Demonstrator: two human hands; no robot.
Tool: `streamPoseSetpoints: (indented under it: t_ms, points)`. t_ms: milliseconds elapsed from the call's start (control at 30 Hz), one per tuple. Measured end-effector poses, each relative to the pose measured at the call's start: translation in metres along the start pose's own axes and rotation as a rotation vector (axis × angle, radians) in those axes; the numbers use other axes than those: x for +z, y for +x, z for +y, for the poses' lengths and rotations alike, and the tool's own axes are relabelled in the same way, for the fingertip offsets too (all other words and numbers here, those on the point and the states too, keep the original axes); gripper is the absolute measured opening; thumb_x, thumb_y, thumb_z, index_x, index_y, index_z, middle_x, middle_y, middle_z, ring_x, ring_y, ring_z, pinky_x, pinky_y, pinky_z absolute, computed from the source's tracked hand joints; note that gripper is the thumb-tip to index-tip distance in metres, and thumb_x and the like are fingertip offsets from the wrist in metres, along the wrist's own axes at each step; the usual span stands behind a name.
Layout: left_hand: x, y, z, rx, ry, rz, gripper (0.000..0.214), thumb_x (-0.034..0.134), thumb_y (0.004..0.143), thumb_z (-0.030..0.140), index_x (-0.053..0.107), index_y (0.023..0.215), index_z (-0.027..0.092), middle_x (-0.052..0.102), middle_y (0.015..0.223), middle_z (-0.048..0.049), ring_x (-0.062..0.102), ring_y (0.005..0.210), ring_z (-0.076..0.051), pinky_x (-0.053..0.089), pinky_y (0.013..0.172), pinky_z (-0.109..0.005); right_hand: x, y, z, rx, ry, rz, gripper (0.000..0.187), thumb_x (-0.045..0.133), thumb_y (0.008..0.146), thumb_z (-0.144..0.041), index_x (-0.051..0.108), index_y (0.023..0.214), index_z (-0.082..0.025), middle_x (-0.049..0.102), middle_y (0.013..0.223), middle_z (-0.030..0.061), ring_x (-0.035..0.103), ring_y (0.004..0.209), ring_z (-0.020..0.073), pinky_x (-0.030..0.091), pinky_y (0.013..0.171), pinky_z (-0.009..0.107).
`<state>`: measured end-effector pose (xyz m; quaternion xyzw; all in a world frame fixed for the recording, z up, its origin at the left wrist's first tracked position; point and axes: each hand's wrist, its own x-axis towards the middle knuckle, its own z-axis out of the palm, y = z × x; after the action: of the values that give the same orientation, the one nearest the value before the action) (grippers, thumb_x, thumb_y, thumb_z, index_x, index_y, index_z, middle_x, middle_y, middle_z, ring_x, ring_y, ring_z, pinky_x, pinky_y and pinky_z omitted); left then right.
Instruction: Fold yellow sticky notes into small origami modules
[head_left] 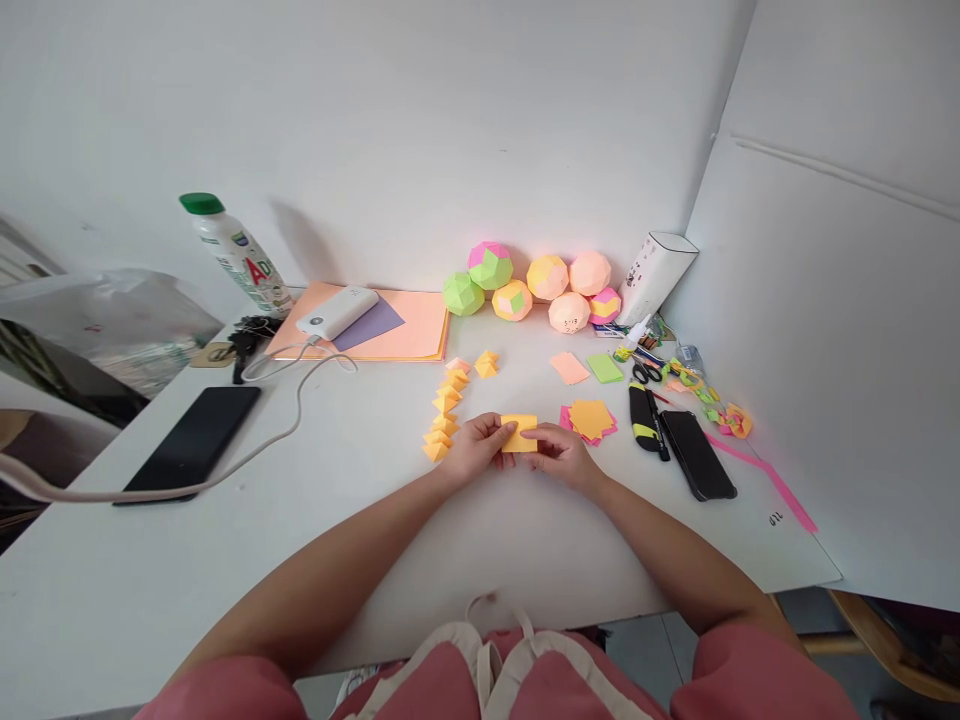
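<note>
Between my two hands, just above the table, is a small yellow-orange paper square [519,436]. My left hand [480,446] pinches its left side, thumb lying on its face. The right edge is gripped by my right hand [561,455], with fingers partly behind the paper. Left of the hands runs a row of folded orange paper pieces [444,410], and another small folded piece [487,364] sits beside the row's far end. Close to my right hand lies a stack of orange and pink paper sheets [591,420].
Faceted paper balls [549,278] stand along the wall. Peach sheets [424,325] carry a power bank [337,313], its cable crossing leftward to a tablet [196,440]. On the right are scissors [646,372], a cutter [642,415], a phone [699,455] and a white box [656,275].
</note>
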<state>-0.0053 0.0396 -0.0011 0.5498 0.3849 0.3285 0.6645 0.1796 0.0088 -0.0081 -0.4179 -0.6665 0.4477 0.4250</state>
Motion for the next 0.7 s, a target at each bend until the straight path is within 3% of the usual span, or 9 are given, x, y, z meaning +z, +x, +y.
streamPoseSetpoints:
  t_ms: [300,567,700]
  points:
    - [0.0012,0.0002,0.0004,-0.016,-0.044,-0.024,0.036,0.058,0.074,0.053,0.049,0.074,0.017,0.06,0.058,0.0022,0.055,0.046,-0.01,0.043,0.047,-0.023,0.0014,0.0016,0.0002,-0.089,-0.023,0.055,0.019,0.064,0.075,-0.032,0.066,0.09,-0.02,0.058,0.095,0.0059,0.056,0.058,0.0093,0.048,0.047,0.024]
    - [0.001,-0.005,0.005,0.024,0.011,-0.114,0.037,0.046,0.082,0.052,0.054,0.083,0.016,0.064,0.071,-0.0022,0.057,0.055,-0.01,0.044,0.052,-0.023,0.0003,0.0019,-0.0061,0.052,0.036,0.077,0.017,0.061,0.077,-0.033,0.069,0.078,-0.018,0.063,0.08,0.0044,0.058,0.06,0.012,0.049,0.049,0.025]
    - [0.0009,-0.0063,0.0063,0.023,0.03,-0.132,0.034,0.056,0.077,0.049,0.053,0.089,0.016,0.065,0.077,-0.0032,0.057,0.057,-0.01,0.043,0.053,-0.023,0.0012,0.0022,-0.0057,0.14,0.146,0.106,0.016,0.065,0.073,-0.033,0.065,0.078,-0.017,0.064,0.071,0.0025,0.059,0.057,0.0125,0.05,0.05,0.026]
